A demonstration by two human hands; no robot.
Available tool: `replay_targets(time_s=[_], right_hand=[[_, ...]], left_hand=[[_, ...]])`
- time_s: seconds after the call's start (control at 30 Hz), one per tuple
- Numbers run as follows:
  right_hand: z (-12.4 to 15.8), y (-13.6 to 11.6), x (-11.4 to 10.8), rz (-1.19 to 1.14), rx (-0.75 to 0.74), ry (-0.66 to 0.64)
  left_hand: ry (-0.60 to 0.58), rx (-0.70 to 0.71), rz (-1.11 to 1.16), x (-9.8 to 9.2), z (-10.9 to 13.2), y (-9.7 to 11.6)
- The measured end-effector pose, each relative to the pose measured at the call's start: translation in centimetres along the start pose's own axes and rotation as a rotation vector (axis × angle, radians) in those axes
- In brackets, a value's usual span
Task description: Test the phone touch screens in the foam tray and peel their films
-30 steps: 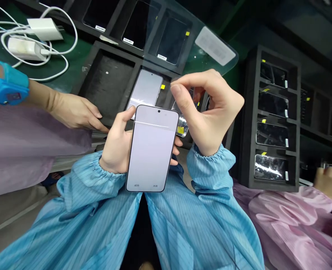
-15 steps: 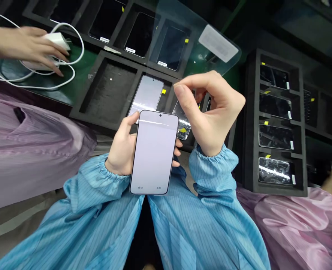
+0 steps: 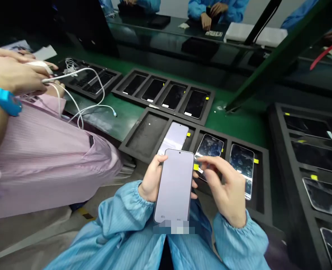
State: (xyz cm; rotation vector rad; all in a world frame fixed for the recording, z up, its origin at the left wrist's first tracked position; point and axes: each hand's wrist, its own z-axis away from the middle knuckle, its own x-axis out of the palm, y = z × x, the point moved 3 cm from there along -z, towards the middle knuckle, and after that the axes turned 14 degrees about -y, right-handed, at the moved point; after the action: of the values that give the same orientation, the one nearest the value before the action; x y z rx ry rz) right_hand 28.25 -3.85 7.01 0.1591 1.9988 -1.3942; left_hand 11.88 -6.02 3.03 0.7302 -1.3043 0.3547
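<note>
My left hand [image 3: 150,180] is wrapped around a smartphone [image 3: 174,185], thumb on its left edge and fingertips showing past the right edge. The phone's screen is lit plain pale lilac, with small dark marks near the bottom; a blurred patch covers its lower end. Close to the phone's right side is my right hand [image 3: 225,187], fingers bent, thumb and forefinger apart, nothing visible between them. Behind both hands lies a black compartmented tray [image 3: 129,144]. It bears a lit phone [image 3: 175,137], a dark phone [image 3: 210,145] and another dark phone [image 3: 242,161], with yellow tabs beside them.
Farther back, a second black tray [image 3: 209,116] holds several dark phones. Another phone tray [image 3: 280,112] stands at right. At left, a co-worker's hands [image 3: 22,73] handle a white cable [image 3: 98,80]. A green post [image 3: 256,75] rises at right; more people sit opposite.
My view has tilted up and shifted. My right hand has come down beside the phone, its pinch loosened. A clear sheet with a whitish patch no longer shows. The co-worker's hands now hold the cable up.
</note>
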Motion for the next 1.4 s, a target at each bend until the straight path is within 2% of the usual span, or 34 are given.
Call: replay_targets(time_s=[0.03, 0.1, 0.27, 0.33, 0.47, 0.57, 0.7, 0.87, 1.1, 1.4], right_hand=[[0.0, 0.3, 0.3, 0.093, 0.070, 0.037], [0.1, 0.5, 0.8, 0.220, 0.114, 0.055], [0.1, 0.4, 1.3, 0.322, 0.059, 0.046], [0.1, -0.1, 1.4, 0.339, -0.006, 0.063], [0.3, -1.8, 1.7, 0.322, -0.252, 0.054], [0.7, -2.6, 1.8, 0.250, -0.354, 0.071], [1.4, -2.9, 1.7, 0.169, -0.406, 0.144], [2.2, -3.2, 1.7, 0.190, -0.468, 0.194], [3.0, -3.3, 2.1, 0.157, -0.520, 0.213], [3.3, -3.4, 2.1, 0.171, -0.543, 0.203]], left_hand=[[0.005, -0.006, -0.012, -0.1, -0.1, -0.1], [0.016, -0.024, -0.030, -0.4, -0.2, -0.4], [0.047, -0.024, -0.062, -1.1, -0.4, -0.5], [0.057, -0.013, -0.066, -1.2, -0.5, -0.4], [0.109, 0.063, -0.065, -1.1, -0.1, -0.1], [0.112, 0.087, -0.050, -0.4, 0.4, 0.0], [0.084, 0.081, -0.026, 0.4, 0.9, 0.0], [0.042, 0.053, -0.067, 1.2, 0.9, -0.1], [0.048, 0.025, -0.102, 1.9, 1.1, -0.2], [-0.039, 0.018, -0.089, 1.7, 1.5, 0.0]])
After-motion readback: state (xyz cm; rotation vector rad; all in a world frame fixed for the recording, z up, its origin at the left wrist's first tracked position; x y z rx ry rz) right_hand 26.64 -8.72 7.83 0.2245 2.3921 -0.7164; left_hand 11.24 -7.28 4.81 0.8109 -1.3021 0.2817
